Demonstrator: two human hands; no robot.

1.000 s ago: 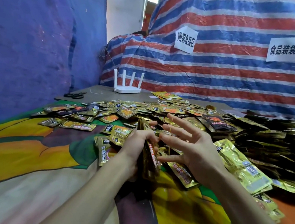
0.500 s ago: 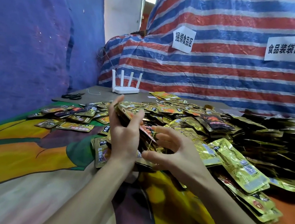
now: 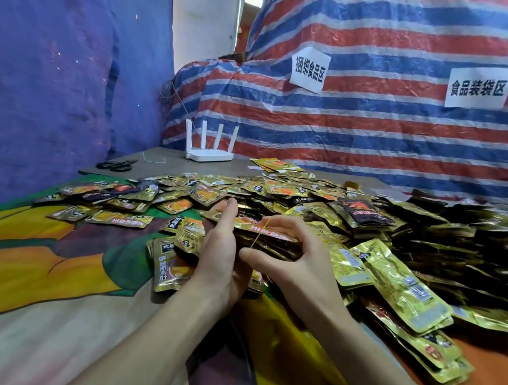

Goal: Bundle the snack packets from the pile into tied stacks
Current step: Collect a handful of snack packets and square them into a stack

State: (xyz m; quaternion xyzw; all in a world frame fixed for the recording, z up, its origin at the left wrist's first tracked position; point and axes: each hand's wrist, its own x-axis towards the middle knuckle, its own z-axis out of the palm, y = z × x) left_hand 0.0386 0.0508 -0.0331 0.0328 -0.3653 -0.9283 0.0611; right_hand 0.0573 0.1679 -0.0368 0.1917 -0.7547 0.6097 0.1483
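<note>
Head view: left hand (image 3: 219,251) grips packet stack (image 3: 274,236); right hand (image 3: 298,260) holds band (image 3: 256,240).

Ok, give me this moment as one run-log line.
phase: tying stack | left hand: grips packet stack | right hand: holds thin yellow band across stack | loose pile: behind stack

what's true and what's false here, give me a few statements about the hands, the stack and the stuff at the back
1. The left hand grips a stack of snack packets. True.
2. The right hand lies flat, away from the stack. False: its fingers hold a thin yellow band at the stack.
3. A white router with four antennas stands at the back. True.
4. The scissors are in the right hand. False: they lie on the bare grey tabletop, left of the router.
</note>
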